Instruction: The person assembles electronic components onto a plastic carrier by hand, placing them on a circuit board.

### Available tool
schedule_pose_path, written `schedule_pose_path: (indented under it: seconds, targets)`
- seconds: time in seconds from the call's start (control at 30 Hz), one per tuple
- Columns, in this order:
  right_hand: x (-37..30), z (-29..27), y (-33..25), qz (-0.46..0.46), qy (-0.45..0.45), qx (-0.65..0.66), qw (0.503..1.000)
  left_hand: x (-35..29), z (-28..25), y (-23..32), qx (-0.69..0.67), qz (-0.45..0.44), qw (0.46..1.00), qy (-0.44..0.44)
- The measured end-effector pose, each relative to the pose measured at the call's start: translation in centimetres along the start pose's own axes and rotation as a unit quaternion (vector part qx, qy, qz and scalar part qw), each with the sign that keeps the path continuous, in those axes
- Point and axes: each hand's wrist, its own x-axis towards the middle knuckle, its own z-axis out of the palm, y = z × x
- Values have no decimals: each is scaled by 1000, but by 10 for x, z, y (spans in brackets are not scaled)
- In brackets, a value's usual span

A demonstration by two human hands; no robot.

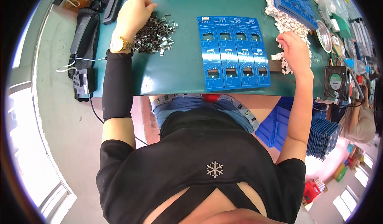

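From the head view, I see a green bench (pixel 179 70) with a blue circuit-board panel (pixel 235 56) lying flat near its front edge, between the two hands and apart from both; one small white part (pixel 205 18) sits at its far left corner. To the left is a loose heap of dark pin components (pixel 153 34), with a black oblong device (pixel 113 9) and a long black case (pixel 84 32) beyond it. On the right, a stack of blue panels (pixel 295 2) covers some of the spilled white connectors (pixel 293 24), with a round metal dish (pixel 324 36) and a square cooling fan (pixel 336 82) crowding that side. The left arm, in a black sleeve (pixel 118 86) and gold watch (pixel 118 44), reaches straight forward; its left hand (pixel 137 16) bends inward at the heap's edge, fingers curled. The bare right forearm rises to the right hand (pixel 296 50), its fingers bent down among the connectors. I cannot tell whether either hand grips a piece.
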Motion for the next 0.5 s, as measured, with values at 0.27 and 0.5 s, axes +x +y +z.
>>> schedule_pose_path:
  seconds: [0.27, 0.5]
  targets:
    - [36, 3, 3, -4, -15, 149, 989, 1, 17, 0, 56, 26, 998, -5]
    - [102, 41, -57, -51, -125, 312, 940, 2, 16, 19, -51, 21, 992, 110]
